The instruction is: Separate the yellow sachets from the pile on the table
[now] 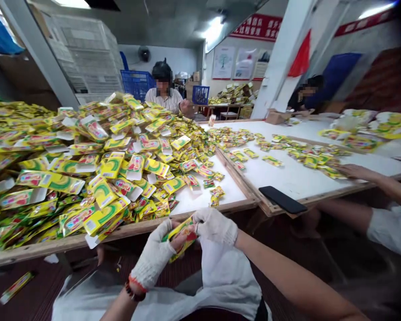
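While closed in white knit gloves, left hand (155,255) and right hand (214,225) both grip one small yellow-and-green printed packet (182,235), held between them just below the near table edge, at six o'clock in the view. Under them, a white plastic bag (225,278) across the lap. At the left wrist, a dark bead bracelet (131,292). Down at eight o'clock, one stray yellow packet (16,287) on the dark floor. Just beyond the hands, a wood-framed white table (200,201) heaped from nine to twelve o'clock with a large pile of yellow-green packets (87,165). At two o'clock, a black phone (282,199) near the corner of a second white table (294,176), scattered packets (307,156) further on, and another person's bare hand (352,170) resting flat there. At twelve o'clock, far off, a person in a striped shirt (165,99) before a blue plastic crate (137,84).
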Demonstrator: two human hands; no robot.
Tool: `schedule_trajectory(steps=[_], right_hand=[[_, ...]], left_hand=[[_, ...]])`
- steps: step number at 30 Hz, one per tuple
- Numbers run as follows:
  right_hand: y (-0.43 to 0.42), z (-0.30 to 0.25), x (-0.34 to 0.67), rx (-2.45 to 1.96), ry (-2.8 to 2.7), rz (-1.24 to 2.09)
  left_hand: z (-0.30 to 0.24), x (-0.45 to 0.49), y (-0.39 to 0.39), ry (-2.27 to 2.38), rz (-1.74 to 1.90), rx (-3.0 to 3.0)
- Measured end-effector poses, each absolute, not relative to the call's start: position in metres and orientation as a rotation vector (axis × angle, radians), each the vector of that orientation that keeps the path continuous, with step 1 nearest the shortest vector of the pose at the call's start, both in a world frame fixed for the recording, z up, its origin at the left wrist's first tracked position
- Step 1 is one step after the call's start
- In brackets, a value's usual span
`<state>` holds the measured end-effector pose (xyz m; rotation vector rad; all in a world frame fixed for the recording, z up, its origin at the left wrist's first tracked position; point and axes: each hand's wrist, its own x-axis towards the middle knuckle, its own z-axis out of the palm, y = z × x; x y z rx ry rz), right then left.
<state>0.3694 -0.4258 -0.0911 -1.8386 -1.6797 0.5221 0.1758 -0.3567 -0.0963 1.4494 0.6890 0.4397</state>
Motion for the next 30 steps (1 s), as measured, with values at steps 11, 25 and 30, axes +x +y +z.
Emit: schedule_trajectory(steps=[11,25,30], right_hand=[[-0.498,-0.058,0.471,-1.675,-0.673,0.291],[-0.579,-0.103,0.586,-2.835,-0.875,0.089],[-0.595,-0.095,0.578,-2.629,-0.796,0.029]], left_hand=[[-0.107,0.178,-0.369,0.597,0.561,1.086],[-0.160,0.134,-0.389,0.902,0.503,0.992],[-0.173,0.120,-0.386,0.957,0.502,0.942]])
